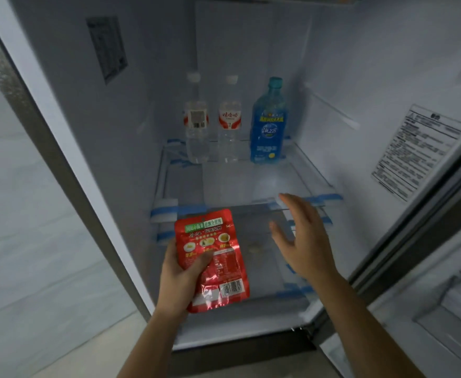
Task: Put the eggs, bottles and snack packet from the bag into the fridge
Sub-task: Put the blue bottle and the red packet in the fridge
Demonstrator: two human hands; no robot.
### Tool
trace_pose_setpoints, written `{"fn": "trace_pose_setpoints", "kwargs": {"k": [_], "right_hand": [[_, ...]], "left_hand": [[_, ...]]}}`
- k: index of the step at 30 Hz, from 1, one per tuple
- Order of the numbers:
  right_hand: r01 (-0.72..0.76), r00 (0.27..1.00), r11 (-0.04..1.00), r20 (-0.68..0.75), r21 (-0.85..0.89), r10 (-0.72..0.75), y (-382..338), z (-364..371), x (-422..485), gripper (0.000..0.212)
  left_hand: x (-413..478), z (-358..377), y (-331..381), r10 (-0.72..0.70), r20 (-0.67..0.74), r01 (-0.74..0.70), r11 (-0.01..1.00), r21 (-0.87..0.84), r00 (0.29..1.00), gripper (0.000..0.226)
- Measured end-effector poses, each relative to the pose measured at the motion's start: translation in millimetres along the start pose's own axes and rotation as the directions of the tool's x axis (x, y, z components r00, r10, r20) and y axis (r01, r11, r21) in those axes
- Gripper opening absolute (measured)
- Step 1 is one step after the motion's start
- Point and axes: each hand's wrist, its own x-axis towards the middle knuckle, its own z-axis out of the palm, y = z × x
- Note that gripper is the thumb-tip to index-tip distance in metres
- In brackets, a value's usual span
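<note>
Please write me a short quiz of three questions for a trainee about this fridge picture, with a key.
1. True or false: the right hand holds a bottle.
2. How many bottles stand on the glass shelf?
3. What does the left hand grip? A) a blue bottle B) the red snack packet C) an egg
Key: 1 false; 2 three; 3 B.
</note>
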Motion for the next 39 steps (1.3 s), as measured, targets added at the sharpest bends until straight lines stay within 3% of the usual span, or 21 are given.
{"fn": "trace_pose_setpoints", "kwargs": {"k": [5,10,13,18,25,27,29,31,34,39], "right_hand": [[-0.019,0.998,0.999,0.065,-0.042,0.022,22,21,-75,0.052],[-0.182,0.955,0.982,0.228,-0.059,0.191,47,56,-125,0.053],[-0.263,0.899,0.958,0.331,-0.117,0.287,53,75,-145,0.057],[-0.23,0.808,0.933,0.481,-0.275,0.341,63,105,-172,0.062],[-0.119,0.71,0.913,0.61,-0.39,0.353,75,123,-186,0.069],[-0.08,0.725,0.899,0.593,-0.431,0.349,76,124,-189,0.068],[-0.079,0.731,0.888,0.579,-0.453,0.36,76,126,-189,0.067],[-0.081,0.732,0.886,0.576,-0.456,0.364,75,129,-185,0.065],[-0.084,0.728,0.892,0.584,-0.444,0.359,79,134,-179,0.072],[-0.072,0.728,0.903,0.597,-0.423,0.337,95,147,-169,0.079]], "left_hand": [[-10,-13,-52,-0.182,-0.016,0.182,0.982,0.046,0.983,0.045],[12,-15,-95,-0.283,-0.006,0.28,0.946,0.165,0.959,0.042],[31,-14,-122,-0.303,-0.002,0.292,0.916,0.276,0.953,0.041],[61,-5,-154,-0.282,0.001,0.254,0.866,0.431,0.959,0.031],[73,0,-175,-0.244,-0.002,0.205,0.812,0.547,0.97,0.052],[63,-10,-175,-0.139,0.043,0.064,0.679,0.731,0.989,0.054],[48,-23,-176,-0.014,0.172,-0.156,0.354,0.922,0.985,0.055],[35,-29,-180,-0.002,0.344,-0.341,0.127,0.931,0.939,0.056],[29,-28,-193,-0.078,0.502,-0.502,0.025,0.865,0.861,0.057],[44,-24,-210,-0.112,0.526,-0.532,-0.031,0.846,0.843,0.06]]}}
